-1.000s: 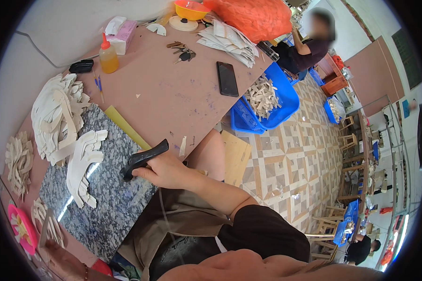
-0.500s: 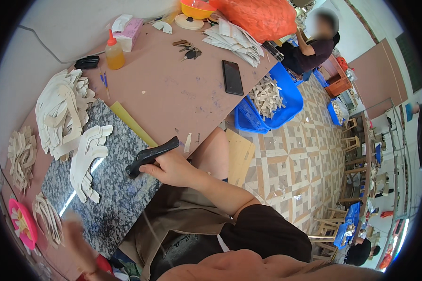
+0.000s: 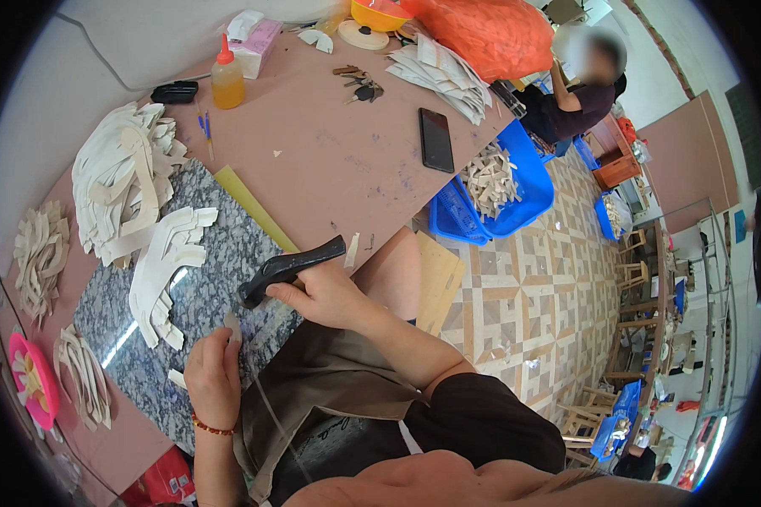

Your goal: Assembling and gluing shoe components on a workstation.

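Observation:
My right hand (image 3: 321,296) is closed around a black, curved hammer-like tool (image 3: 292,269). The tool's thick end hangs just over the speckled stone slab (image 3: 228,232). Close by, at the slab's near edge, my left hand (image 3: 214,376) pinches a pale strip (image 3: 232,325). An off-white end (image 3: 177,378) pokes out on the other side of that hand, so the strip's middle is hidden by the fingers. On the slab, beyond my left hand, lie several overlapping white curved pieces (image 3: 156,283). A large heap of similar pieces (image 3: 118,186) rests at the slab's far left corner.
Left of the slab are bundles of pale strips (image 3: 41,262) and a pink bowl (image 3: 35,414). A glue bottle (image 3: 227,83), keys (image 3: 364,89) and a phone (image 3: 436,139) lie farther back. Blue baskets (image 3: 533,190) stand right of the table; a person (image 3: 579,106) sits beyond.
My left hand has come in from the lower left to the slab and now holds a pale strip. The hammer-like tool stays in my right hand. The whole view has shifted slightly.

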Available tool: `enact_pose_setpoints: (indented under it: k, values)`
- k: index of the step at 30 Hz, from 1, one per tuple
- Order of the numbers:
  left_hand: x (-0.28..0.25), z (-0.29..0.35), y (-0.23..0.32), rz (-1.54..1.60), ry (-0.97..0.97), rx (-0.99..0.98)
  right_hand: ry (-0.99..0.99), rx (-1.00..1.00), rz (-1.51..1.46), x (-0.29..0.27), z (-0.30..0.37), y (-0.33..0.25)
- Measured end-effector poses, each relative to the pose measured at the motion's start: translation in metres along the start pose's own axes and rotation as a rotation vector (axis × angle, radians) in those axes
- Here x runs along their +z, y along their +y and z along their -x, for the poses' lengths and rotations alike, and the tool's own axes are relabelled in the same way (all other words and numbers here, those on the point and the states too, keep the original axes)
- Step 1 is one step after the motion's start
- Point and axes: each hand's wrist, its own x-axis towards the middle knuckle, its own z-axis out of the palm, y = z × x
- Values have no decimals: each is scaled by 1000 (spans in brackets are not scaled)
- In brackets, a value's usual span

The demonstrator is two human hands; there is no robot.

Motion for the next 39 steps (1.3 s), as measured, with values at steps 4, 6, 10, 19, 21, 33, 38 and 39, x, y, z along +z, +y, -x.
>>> enact_pose_setpoints:
  k: [4, 6, 10, 19, 21, 33, 38, 39]
  values:
    - [2, -3, 0, -8, -36, 166, 40, -75, 3, 2, 0, 4]
    - [3, -5, 6, 7, -24, 158, 37, -63, 22, 3, -1, 6]
    - [2, -3, 5, 1, -17, 138, 66, -112, 28, 6, -3, 8]
    - [-7, -2, 16, 228, -109, -121, 56, -54, 13, 4, -1, 8]
    - [-4, -2, 9, 165, -84, -53, 50, -49, 25, 4, -2, 7]
    - [2, 4, 3, 115, 13, 50, 98, -115, 80, 9, -7, 10]
    - [12, 6, 3, 126, 73, 6, 94, -81, 66, 6, -2, 12]
    - [13, 7, 3, 131, 77, 12, 98, -84, 73, 6, -2, 11]
